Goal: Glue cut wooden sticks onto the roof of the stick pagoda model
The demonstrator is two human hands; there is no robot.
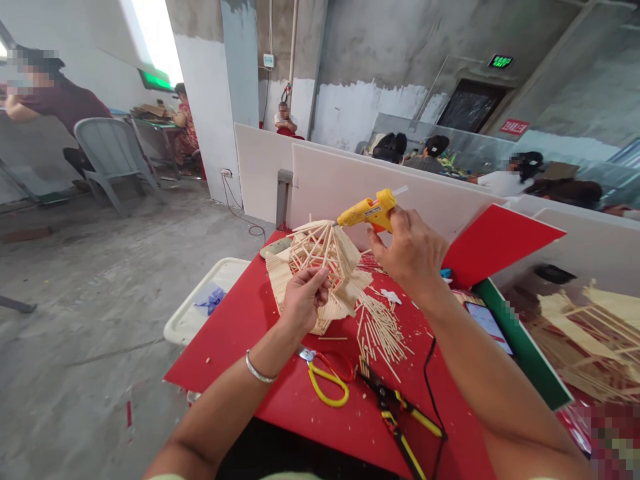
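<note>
Grey chair (pixel 117 148), on the floor. White tray (pixel 173 328), beside the table, blue scrap (pixel 214 301) inside. Red table (pixel 227 350). Left hand (pixel 306 293): thumb and forefinger pinched on the stick model (pixel 325 248), partly hiding its front; model above the table. Scissors (pixel 329 393), nearer the body. Glue gun (pixel 367 212), nozzle at the model's peak. Loose sticks (pixel 383 330). Pliers (pixel 393 408), handles spread. Right hand (pixel 414 245): fingers closed round the gun's handle. Phone (pixel 489 327), against a green board (pixel 525 353).
</note>
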